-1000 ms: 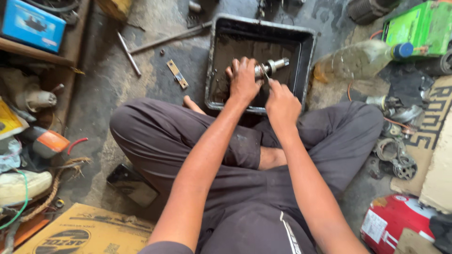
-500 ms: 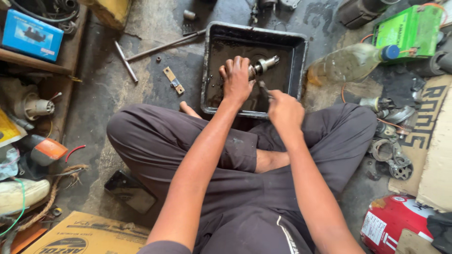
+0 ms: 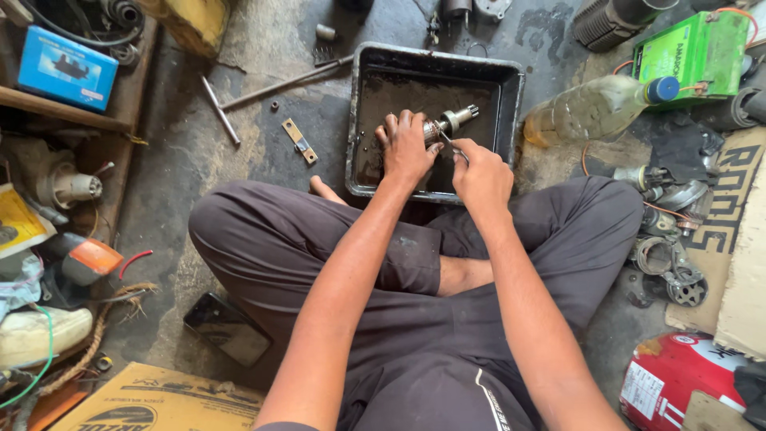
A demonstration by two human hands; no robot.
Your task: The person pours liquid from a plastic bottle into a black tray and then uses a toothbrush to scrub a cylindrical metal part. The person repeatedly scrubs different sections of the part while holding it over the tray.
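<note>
We see a small metal shaft part (image 3: 448, 124), silvery and grimy, with a thicker ribbed body and a narrower stepped tip. It lies nearly level over the black oily tray (image 3: 359, 112), its tip pointing toward two o'clock. Its body end is wrapped in the left hand (image 3: 407, 148); the right hand (image 3: 481, 172) pinches a thin tool (image 3: 452, 146) against it from five o'clock.
</note>
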